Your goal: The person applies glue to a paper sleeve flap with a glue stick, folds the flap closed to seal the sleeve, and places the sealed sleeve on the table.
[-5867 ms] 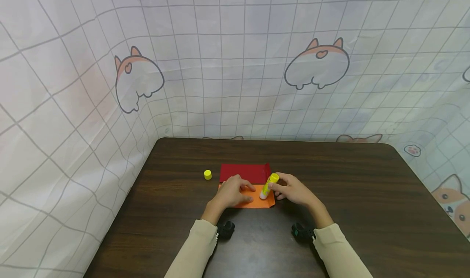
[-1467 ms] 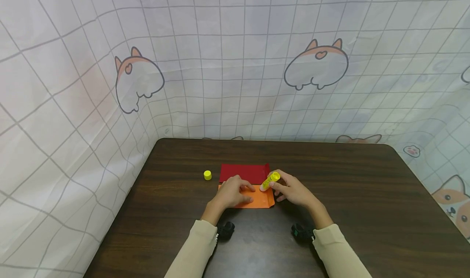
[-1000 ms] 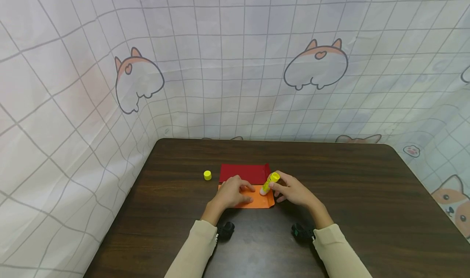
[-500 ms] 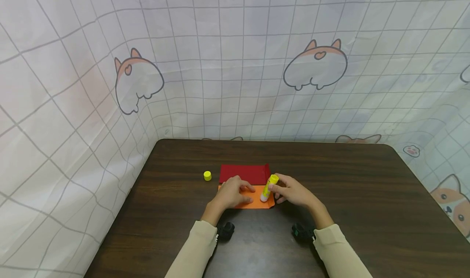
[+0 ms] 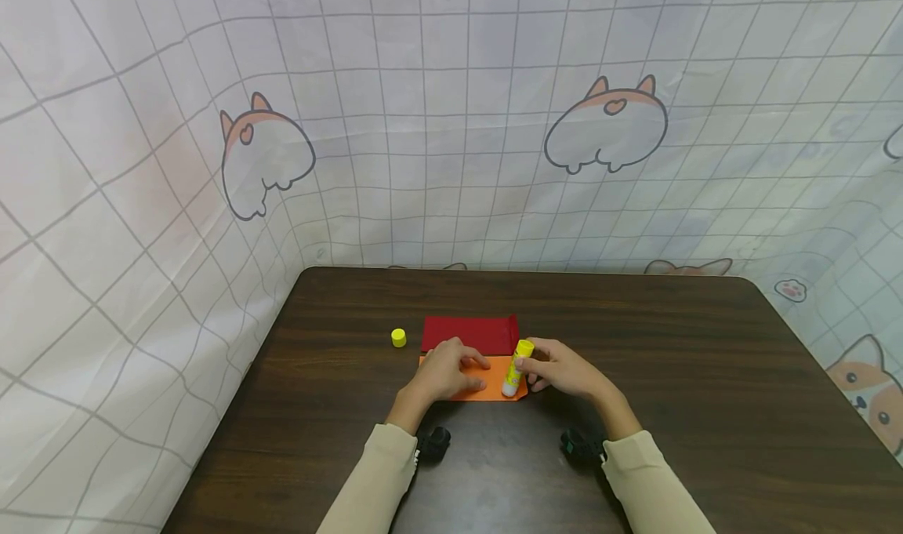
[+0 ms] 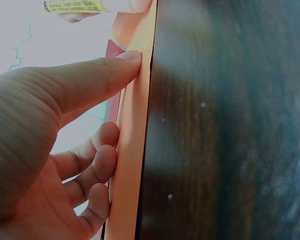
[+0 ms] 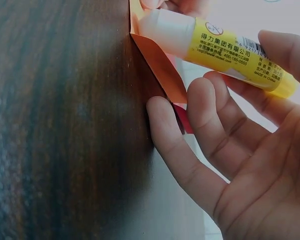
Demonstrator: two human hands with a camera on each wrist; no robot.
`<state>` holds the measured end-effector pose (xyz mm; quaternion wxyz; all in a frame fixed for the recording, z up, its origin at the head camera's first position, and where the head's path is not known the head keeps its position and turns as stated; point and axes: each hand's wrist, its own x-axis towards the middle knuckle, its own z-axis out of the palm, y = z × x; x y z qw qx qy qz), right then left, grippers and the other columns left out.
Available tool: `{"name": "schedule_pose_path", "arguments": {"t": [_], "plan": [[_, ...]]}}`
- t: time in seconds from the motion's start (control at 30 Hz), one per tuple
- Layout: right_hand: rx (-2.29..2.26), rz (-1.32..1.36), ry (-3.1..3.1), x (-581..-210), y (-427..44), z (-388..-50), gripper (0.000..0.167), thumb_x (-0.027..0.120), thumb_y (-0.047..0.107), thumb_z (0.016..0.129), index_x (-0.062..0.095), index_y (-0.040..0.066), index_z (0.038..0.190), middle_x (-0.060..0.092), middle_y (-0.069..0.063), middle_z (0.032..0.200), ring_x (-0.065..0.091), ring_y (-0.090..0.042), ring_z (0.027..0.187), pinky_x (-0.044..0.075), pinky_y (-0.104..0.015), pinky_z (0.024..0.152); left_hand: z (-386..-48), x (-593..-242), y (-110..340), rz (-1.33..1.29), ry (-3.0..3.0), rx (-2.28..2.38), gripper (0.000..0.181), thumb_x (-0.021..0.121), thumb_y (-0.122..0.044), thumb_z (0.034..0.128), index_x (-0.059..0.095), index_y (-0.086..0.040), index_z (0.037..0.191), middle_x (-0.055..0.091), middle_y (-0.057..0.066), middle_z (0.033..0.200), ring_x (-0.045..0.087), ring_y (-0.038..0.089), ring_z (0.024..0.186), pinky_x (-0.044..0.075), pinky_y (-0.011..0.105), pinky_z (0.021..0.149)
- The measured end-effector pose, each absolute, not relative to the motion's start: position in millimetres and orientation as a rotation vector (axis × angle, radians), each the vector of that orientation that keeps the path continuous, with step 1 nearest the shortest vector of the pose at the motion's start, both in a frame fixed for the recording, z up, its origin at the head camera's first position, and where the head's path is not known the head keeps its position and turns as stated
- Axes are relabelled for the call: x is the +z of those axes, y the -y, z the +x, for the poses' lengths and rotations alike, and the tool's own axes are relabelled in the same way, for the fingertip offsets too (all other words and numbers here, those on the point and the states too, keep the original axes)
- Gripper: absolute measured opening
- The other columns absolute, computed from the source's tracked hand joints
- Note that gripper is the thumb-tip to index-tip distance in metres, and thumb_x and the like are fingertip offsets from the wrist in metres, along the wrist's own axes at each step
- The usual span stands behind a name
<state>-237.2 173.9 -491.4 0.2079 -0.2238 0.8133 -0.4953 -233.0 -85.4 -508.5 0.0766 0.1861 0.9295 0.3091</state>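
Your right hand [image 5: 560, 365] grips the glue stick [image 5: 514, 373] between thumb and fingers, its other fingers loosely bent; the stick leans, its white end down at the orange paper [image 5: 495, 381], close to the flap on that paper's right end; your left hand [image 5: 446, 368] rests on the same paper, thumb and fingertips pressing its left part, the fingers spread and slightly bent, grasping nothing. The red paper [image 5: 469, 332] lies just beside the orange one, on the side toward the far edge of the worktop [image 5: 670, 346]; the yellow cap [image 5: 398, 338] sits to the red paper's left, nearer the far left corner; a grid-patterned curtain [image 5: 451, 126] hangs behind the far edge.
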Motion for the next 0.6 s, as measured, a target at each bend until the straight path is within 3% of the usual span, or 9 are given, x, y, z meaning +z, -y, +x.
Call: {"name": "schedule_pose_path", "arguments": {"t": [0.6], "plan": [[-1.367, -0.636, -2.264, -492.2, -174.0, -237.2, 0.030, 0.060, 0.028, 0.104, 0.060, 0.003, 0.120, 0.066, -0.014, 0.101, 0.063, -0.027, 0.084, 0.062, -0.038, 0.077, -232.7, -508.2, 85.7, 0.565, -2.783, 0.938, 0.025, 0.085, -0.030, 0.0835, 0.080, -0.026, 0.108, 0.059, 0.000, 0.100, 0.054, 0.015, 0.096, 0.041, 0.037, 0.086]]}}
